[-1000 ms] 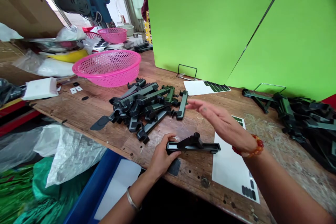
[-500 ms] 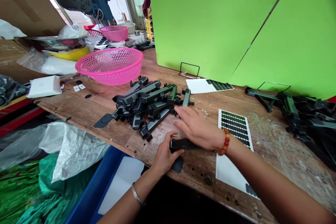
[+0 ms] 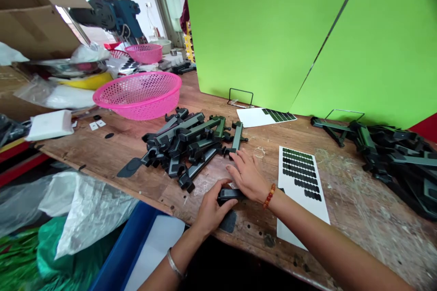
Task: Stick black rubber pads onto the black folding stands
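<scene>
My left hand (image 3: 212,205) grips the left end of a black plastic bracket (image 3: 229,195) lying at the front of the wooden table, thumb on the near side and fingers behind. Laid over the bracket's top is my right hand (image 3: 251,176), its fingers stretched out and pointing away; the palm hides the middle of the part. Just beyond my fingertips lies a pile of similar black and grey brackets (image 3: 187,138). A white sheet of black stickers (image 3: 300,170) is to the right, partly under my right forearm. A dark flat pad (image 3: 228,222) lies below my left hand.
A pink mesh basket (image 3: 139,95) stands behind the pile at left. More brackets (image 3: 385,145) are heaped at the right. A green board (image 3: 273,32) closes off the back, with a second sticker sheet (image 3: 252,117) before it. A blue bin (image 3: 119,250) is below the table's left edge.
My right hand has slid slightly left and towards me along the bracket, uncovering more of the sticker sheet. My left hand keeps its hold. The whole view has shifted a little.
</scene>
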Tool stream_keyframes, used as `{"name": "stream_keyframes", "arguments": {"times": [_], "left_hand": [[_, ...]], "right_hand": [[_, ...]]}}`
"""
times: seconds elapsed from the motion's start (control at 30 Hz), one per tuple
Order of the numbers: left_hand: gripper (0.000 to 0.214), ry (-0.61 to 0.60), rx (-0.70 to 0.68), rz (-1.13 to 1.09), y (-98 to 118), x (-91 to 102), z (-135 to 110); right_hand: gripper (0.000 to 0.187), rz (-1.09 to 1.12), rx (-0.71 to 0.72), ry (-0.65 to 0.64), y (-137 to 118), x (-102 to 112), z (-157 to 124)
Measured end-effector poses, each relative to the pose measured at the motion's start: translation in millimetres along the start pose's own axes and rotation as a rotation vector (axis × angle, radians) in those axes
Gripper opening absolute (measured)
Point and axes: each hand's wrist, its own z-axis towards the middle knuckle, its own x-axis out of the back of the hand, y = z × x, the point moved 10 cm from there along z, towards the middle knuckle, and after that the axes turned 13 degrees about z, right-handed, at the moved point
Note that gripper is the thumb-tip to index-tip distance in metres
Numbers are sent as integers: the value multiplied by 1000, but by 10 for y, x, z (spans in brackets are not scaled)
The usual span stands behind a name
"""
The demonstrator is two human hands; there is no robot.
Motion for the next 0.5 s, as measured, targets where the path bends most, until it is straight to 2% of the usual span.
{"name": "stream_keyframes", "arguments": {"times": [0.1,0.2,0.27,0.37,0.43,0.5], "left_hand": [[21,22,9,50,90,148,11],[22,217,19,172,202,562,141],[24,415,-9,288,315,945,281],[26,673,-135,484,529,1476,498],[27,767,-222,634,633,1712,643],[27,832,-259,770,667,1847,801]], "right_hand": [[45,221,85,223,-98,457,-196],[39,321,125,380,-3,914,-559],[37,306,70,446,242,1145,-822],[34,256,-55,509,748,1368,-1208],[32,224,-108,564,1042,1498,-1467],[31,184,-139,614,1257,1636,-1711]]}}
